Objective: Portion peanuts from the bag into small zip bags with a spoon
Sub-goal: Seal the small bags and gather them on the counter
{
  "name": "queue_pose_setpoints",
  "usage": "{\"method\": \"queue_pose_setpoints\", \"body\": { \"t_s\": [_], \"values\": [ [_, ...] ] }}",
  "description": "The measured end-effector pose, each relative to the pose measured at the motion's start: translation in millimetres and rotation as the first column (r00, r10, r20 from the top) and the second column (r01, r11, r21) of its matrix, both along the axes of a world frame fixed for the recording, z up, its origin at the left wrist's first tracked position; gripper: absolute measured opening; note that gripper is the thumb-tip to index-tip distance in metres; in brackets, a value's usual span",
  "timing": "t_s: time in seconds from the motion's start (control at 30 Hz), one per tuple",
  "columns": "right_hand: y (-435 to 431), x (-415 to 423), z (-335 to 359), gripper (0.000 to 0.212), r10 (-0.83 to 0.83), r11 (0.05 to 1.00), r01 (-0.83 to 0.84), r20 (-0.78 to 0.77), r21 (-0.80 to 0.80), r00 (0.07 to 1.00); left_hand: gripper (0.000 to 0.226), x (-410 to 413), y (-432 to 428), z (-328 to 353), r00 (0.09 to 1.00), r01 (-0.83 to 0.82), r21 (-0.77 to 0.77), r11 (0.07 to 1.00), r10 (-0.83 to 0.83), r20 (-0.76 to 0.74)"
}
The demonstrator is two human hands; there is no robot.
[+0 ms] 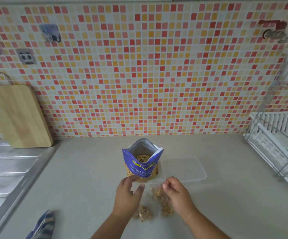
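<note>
A blue peanut bag (142,163) stands open on the counter, peanuts showing inside. In front of it my left hand (127,195) and my right hand (177,194) each pinch the top of a small clear zip bag (157,194) that holds peanuts. Two more filled zip bags lie nearer me: one (143,213) by my left wrist, one (167,210) under my right hand. No spoon is in view.
A clear plastic lid or tray (188,168) lies right of the peanut bag. A white dish rack (277,138) stands at the right, a steel sink drainboard (7,171) at the left with a wooden cutting board (15,116) against the wall. A striped cloth (43,225) lies front left.
</note>
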State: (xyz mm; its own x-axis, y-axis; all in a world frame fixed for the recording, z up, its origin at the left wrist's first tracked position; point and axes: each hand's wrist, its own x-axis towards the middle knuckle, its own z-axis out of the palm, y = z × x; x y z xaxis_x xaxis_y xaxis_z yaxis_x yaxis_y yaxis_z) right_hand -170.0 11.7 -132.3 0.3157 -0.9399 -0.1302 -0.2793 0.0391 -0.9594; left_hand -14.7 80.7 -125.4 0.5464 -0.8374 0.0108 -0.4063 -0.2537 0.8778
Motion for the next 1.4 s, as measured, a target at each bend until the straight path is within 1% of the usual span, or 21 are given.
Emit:
{"method": "queue_pose_setpoints", "body": {
  "t_s": [0.1,0.2,0.23,0.27,0.3,0.33,0.4,0.5,0.57,0.67,0.73,0.8,0.87,0.9,0.93,1.0,1.1,1.17,1.23,1.33,1.4],
  "values": [
    [1.5,2.6,12.8,0.025,-0.017,0.999,0.012,0.115,0.04,0.993,0.009,-6.3,1.5,20.5,0.974,0.058,-0.117,0.991,-0.082,-0.211],
    [3.7,5.4,22.5,0.024,-0.034,0.997,0.02,0.202,0.071,0.979,0.006,-9.3,1.3,31.9,0.935,0.036,-0.228,0.973,-0.113,-0.337],
    [4.2,6.2,25.4,0.024,-0.04,0.997,0.025,0.216,0.072,0.976,0.01,-10.0,1.3,34.9,0.92,0.033,-0.258,0.966,-0.13,-0.37],
    [4.8,6.9,28.3,0.024,-0.049,0.997,0.035,0.225,0.069,0.973,0.02,-10.3,1.5,36.9,0.905,0.034,-0.283,0.958,-0.15,-0.398],
    [6.0,7.7,31.8,0.023,-0.055,0.997,0.041,0.231,0.062,0.971,0.026,-11.6,2.0,40.3,0.895,0.04,-0.3,0.953,-0.168,-0.413],
    [7.2,8.4,34.9,0.024,-0.056,0.998,0.045,0.238,0.054,0.97,0.025,-13.6,2.0,44.0,0.897,0.041,-0.313,0.949,-0.173,-0.408],
    [9.1,9.2,38.2,0.024,-0.046,0.998,0.035,0.255,0.049,0.966,0.003,-17.3,0.9,50.4,0.908,0.028,-0.321,0.947,-0.158,-0.387],
    [11.7,7.1,45.3,0.019,-0.024,1.0,0.019,0.251,0.022,0.968,0.016,-18.7,0.1,56.3,0.933,-0.011,-0.331,0.943,-0.11,-0.343],
    [10.9,4.4,50.1,0.01,-0.004,0.995,0.022,0.183,-0.094,0.983,0.017,-18.2,1.0,61.3,0.94,-0.006,-0.338,0.941,-0.11,-0.323],
    [5.5,1.5,58.1,0.024,0.014,0.936,-0.014,-0.001,-0.353,1.0,0.017,-20.9,3.7,66.8,0.942,0.028,-0.346,0.938,-0.14,-0.304],
    [2.7,2.4,65.1,0.018,0.058,0.856,-0.12,-0.138,-0.503,0.989,0.018,-22.6,4.4,68.9,0.947,0.046,-0.339,0.94,-0.149,-0.284],
    [-0.2,4.0,69.4,0.004,0.071,0.79,-0.197,-0.232,-0.581,0.97,0.02,-23.4,4.6,70.4,0.96,0.061,-0.328,0.943,-0.146,-0.241],
    [-3.9,5.1,68.3,0.021,0.05,0.72,-0.251,-0.314,-0.646,0.948,0.022,-22.7,4.5,71.5,0.971,0.063,-0.317,0.946,-0.131,-0.2],
    [-5.5,5.8,66.8,0.024,0.017,0.657,-0.282,-0.36,-0.699,0.933,0.023,-22.8,4.3,71.4,0.975,0.062,-0.314,0.947,-0.125,-0.183],
    [-7.3,6.8,64.7,0.022,-0.01,0.593,-0.314,-0.397,-0.741,0.918,0.023,-23.6,4.3,71.6,0.978,0.06,-0.309,0.949,-0.117,-0.17],
    [-9.5,7.9,62.3,0.02,-0.033,0.542,-0.352,-0.437,-0.763,0.899,0.021,-25.8,4.0,71.2,0.984,0.044,-0.299,0.953,-0.093,-0.153],
    [-15.0,6.5,68.4,0.025,-0.013,0.544,-0.388,-0.47,-0.744,0.883,0.018,-27.1,2.6,71.9,0.985,-0.003,-0.309,0.951,-0.051,-0.166],
    [-19.4,3.2,69.9,0.034,0.004,0.538,-0.419,-0.495,-0.732,0.869,0.016,-25.6,2.7,74.5,0.974,-0.045,-0.334,0.941,-0.032,-0.222],
    [-21.5,0.0,70.2,0.038,0.022,0.556,-0.434,-0.509,-0.709,0.86,0.012,-23.7,4.1,75.6,0.957,-0.071,-0.342,0.937,-0.033,-0.29],
    [-22.2,-0.8,61.6,0.026,0.02,0.594,-0.405,-0.491,-0.695,0.871,0.012,-19.8,4.0,66.9,0.936,-0.092,-0.304,0.948,-0.022,-0.353],
    [-21.6,0.8,57.2,0.027,0.035,0.636,-0.385,-0.473,-0.669,0.88,0.013,-17.4,1.3,56.8,0.914,-0.101,-0.254,0.962,-0.012,-0.406]
  ]
}}
